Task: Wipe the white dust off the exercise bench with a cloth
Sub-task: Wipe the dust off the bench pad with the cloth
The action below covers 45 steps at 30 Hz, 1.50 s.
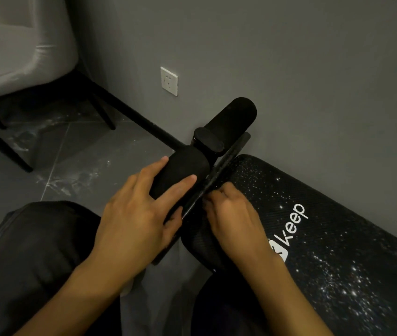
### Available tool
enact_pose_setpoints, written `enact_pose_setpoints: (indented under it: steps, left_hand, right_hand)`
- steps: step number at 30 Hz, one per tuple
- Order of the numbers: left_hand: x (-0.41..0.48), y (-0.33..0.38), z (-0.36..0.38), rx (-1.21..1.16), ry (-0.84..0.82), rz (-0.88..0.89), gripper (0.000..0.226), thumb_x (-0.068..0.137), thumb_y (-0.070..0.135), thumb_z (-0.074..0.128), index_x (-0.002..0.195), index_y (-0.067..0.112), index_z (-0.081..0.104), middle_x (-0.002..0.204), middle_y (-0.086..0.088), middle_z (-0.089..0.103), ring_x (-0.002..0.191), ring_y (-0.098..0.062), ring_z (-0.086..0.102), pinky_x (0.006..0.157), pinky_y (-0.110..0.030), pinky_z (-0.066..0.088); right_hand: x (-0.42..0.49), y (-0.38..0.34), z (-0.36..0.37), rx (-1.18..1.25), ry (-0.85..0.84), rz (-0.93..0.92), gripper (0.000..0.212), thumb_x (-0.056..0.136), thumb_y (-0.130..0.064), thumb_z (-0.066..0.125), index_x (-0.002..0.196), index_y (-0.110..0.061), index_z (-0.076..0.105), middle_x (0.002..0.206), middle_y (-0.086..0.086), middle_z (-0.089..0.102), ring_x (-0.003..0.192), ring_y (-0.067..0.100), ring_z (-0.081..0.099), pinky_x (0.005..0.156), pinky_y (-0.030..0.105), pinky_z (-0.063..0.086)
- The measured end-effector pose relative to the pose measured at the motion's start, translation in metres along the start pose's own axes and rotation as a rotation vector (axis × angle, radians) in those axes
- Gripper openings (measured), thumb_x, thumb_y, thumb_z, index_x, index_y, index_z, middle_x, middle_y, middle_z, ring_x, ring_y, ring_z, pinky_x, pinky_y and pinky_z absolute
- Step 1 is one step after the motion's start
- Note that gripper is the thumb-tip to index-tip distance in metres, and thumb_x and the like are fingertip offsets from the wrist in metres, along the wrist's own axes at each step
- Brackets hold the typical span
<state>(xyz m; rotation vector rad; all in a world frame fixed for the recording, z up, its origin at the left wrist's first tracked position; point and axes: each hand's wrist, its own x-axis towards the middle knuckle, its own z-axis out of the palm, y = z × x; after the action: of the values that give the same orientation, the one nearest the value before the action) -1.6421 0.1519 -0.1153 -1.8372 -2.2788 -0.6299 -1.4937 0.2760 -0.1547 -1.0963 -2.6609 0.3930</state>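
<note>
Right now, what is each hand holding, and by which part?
The left hand lies with straight fingers on the foam roller, near its inner end. The right hand curls its fingers round the edge of the flat bar. No cloth shows.

Right hand fingers are blurred; the bench is cut off at right.
</note>
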Motion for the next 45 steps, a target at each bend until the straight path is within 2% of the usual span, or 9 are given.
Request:
enact_pose_setpoints:
  steps: [7,15,21,28,32,36,38,41,45]
  left_hand:
    - [-0.002,-0.001,-0.001,-0.027,0.016,-0.008,0.058,0.082,0.028,0.075,0.139,0.033,0.063,0.145,-0.015,0.053,0.112,-0.034,0.060,0.066,-0.040,0.057]
    - [-0.002,0.002,-0.002,-0.026,0.022,-0.019,0.057,0.082,0.028,0.076,0.138,0.036,0.063,0.146,-0.013,0.052,0.109,-0.034,0.062,0.065,-0.041,0.059]
    - [0.003,-0.002,-0.002,-0.030,0.033,-0.001,0.055,0.084,0.032,0.073,0.138,0.039,0.062,0.149,-0.009,0.049,0.115,-0.032,0.061,0.068,-0.043,0.059]
    - [0.007,-0.007,0.000,-0.070,0.028,0.031,0.056,0.086,0.037,0.070,0.140,0.039,0.059,0.155,-0.006,0.044,0.126,-0.028,0.055,0.082,-0.046,0.059]
    - [-0.005,-0.010,0.003,-0.109,0.105,0.063,0.055,0.086,0.029,0.075,0.139,0.027,0.061,0.151,-0.011,0.044,0.130,-0.031,0.051,0.086,-0.046,0.057]
    - [-0.038,-0.017,0.023,0.029,0.306,0.185,0.038,0.088,0.028,0.073,0.125,0.028,0.063,0.146,-0.015,0.048,0.140,-0.036,0.041,0.106,-0.048,0.034]
    - [-0.054,-0.012,0.035,0.063,0.385,0.284,0.030,0.086,0.030,0.070,0.115,0.032,0.064,0.139,-0.008,0.052,0.133,-0.031,0.046,0.100,-0.046,0.032]
    - [-0.061,-0.003,0.048,0.018,0.329,0.442,0.032,0.079,0.026,0.073,0.110,0.030,0.065,0.124,-0.003,0.065,0.118,-0.025,0.056,0.093,-0.039,0.033]
    - [-0.056,-0.006,0.051,0.106,0.223,0.460,0.017,0.082,0.027,0.072,0.098,0.026,0.075,0.109,0.001,0.074,0.102,-0.021,0.063,0.082,-0.037,0.034]
  right_hand:
    - [-0.027,-0.015,0.002,-0.005,-0.032,-0.090,0.017,0.094,-0.023,0.062,0.110,-0.020,0.068,0.107,0.001,0.057,0.087,0.021,0.062,0.069,0.034,0.055]
    - [-0.003,-0.011,0.009,-0.048,0.033,0.036,0.012,0.091,-0.020,0.070,0.101,-0.015,0.071,0.101,0.005,0.059,0.080,0.023,0.062,0.061,0.029,0.047]
    - [-0.047,-0.003,-0.001,0.090,0.004,-0.042,0.025,0.097,-0.028,0.059,0.121,-0.027,0.067,0.108,-0.006,0.057,0.091,0.015,0.060,0.080,0.030,0.054]
    - [-0.016,-0.004,0.003,0.014,0.050,0.023,0.022,0.100,-0.027,0.056,0.115,-0.018,0.070,0.108,0.003,0.058,0.093,0.023,0.060,0.078,0.037,0.054]
    - [-0.041,-0.006,0.005,0.096,-0.039,-0.128,0.027,0.098,-0.028,0.058,0.123,-0.023,0.067,0.111,-0.004,0.056,0.095,0.018,0.058,0.081,0.032,0.053]
    - [-0.049,0.007,-0.001,0.033,0.032,-0.069,0.022,0.098,-0.029,0.060,0.117,-0.025,0.070,0.104,-0.004,0.060,0.086,0.019,0.060,0.078,0.037,0.054]
    - [-0.033,0.011,0.000,-0.008,0.079,0.003,0.023,0.099,-0.028,0.059,0.119,-0.022,0.070,0.107,0.000,0.062,0.089,0.021,0.061,0.080,0.040,0.054]
    - [-0.010,0.008,0.001,-0.006,0.075,0.059,0.026,0.099,-0.026,0.058,0.122,-0.019,0.069,0.113,0.004,0.061,0.099,0.025,0.060,0.087,0.043,0.052]
    - [-0.022,0.002,0.001,0.054,0.012,-0.079,0.029,0.097,-0.027,0.057,0.124,-0.020,0.067,0.116,0.001,0.058,0.099,0.021,0.056,0.086,0.040,0.051]
